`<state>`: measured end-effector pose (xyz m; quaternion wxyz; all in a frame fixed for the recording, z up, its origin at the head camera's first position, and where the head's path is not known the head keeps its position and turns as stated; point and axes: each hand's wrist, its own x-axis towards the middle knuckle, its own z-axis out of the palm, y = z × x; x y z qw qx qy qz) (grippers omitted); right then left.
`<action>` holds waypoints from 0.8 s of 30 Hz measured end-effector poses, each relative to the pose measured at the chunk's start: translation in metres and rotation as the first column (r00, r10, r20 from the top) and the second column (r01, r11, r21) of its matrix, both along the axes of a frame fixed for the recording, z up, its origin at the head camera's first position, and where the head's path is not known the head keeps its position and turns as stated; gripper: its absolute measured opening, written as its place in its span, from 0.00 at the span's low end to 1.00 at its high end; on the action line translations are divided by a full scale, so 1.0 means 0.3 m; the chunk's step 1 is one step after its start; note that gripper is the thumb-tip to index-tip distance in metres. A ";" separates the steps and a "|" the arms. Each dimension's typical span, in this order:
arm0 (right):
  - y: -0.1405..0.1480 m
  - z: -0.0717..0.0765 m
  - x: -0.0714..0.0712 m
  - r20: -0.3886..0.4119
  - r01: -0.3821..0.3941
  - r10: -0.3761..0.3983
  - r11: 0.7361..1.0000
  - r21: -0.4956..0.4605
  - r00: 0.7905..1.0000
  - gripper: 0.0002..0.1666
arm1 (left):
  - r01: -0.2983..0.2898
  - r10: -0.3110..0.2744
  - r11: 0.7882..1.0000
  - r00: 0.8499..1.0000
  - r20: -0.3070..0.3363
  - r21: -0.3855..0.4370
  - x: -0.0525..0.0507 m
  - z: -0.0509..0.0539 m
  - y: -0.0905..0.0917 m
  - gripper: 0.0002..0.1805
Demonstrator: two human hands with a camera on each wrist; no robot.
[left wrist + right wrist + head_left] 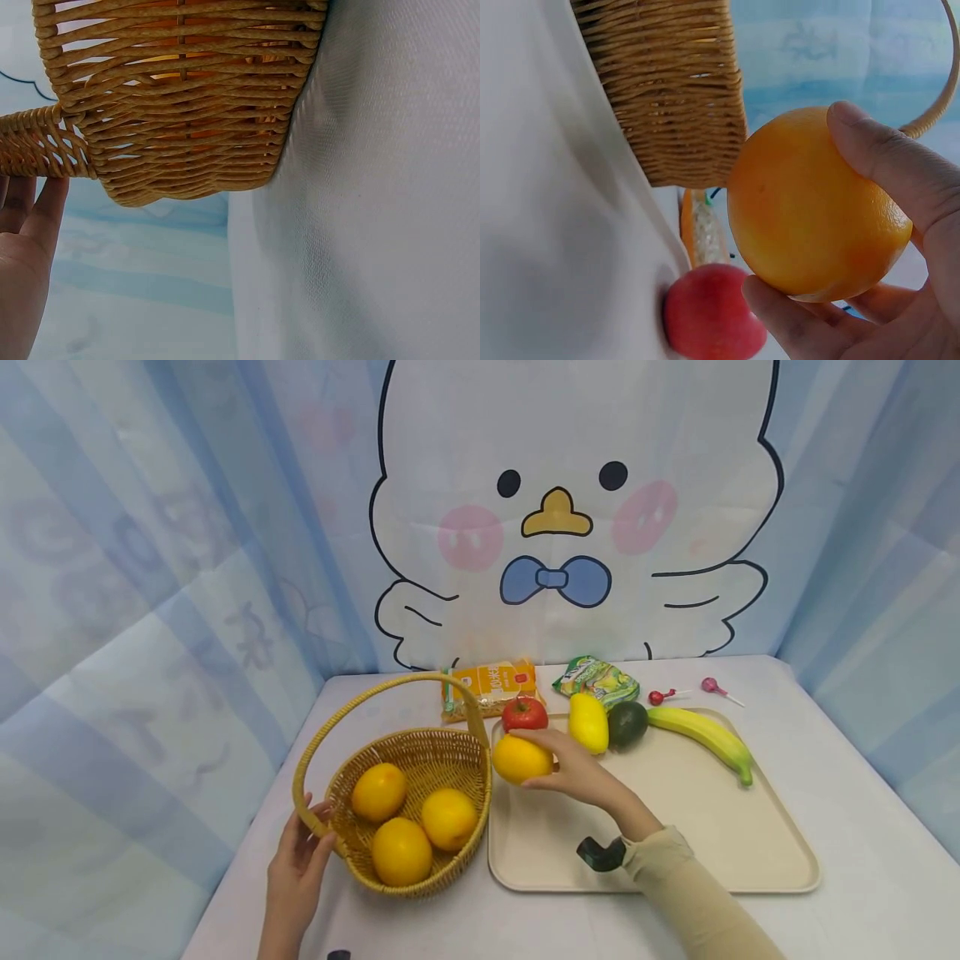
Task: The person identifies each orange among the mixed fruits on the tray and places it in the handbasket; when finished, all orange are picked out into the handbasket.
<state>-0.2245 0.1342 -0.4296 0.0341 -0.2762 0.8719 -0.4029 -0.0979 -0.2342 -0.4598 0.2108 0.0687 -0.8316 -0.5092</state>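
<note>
My right hand (pixel 581 771) grips an orange (pixel 522 760) above the tray's left edge, just right of the basket. In the right wrist view the thumb and fingers wrap the orange (pixel 810 202), clear of the table. The woven basket (pixel 420 739) has a tall arched handle and holds 3 more oranges, one of them this front orange (pixel 402 852). At the basket's left side, my left hand (pixel 296 868) holds the lower end of the handle (pixel 306 760). The left wrist view shows fingertips against the handle's woven base (pixel 45 142); the thumb is hidden there.
On the beige tray (pixel 660 852) are a red tomato-like fruit (pixel 525 714), a mango (pixel 588 723), an avocado (pixel 627 725) and a banana (pixel 701 739). Behind stand an orange grain packet (pixel 491 689), a green bag (pixel 597 680) and lollipops (pixel 657 697). Curtains enclose the table.
</note>
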 end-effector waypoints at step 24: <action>-0.139 0.054 0.005 -0.048 -0.108 0.106 0.993 -0.045 0.993 0.43 | 0.013 -0.013 1.000 1.000 -0.015 0.002 0.002 0.001 -0.001 0.37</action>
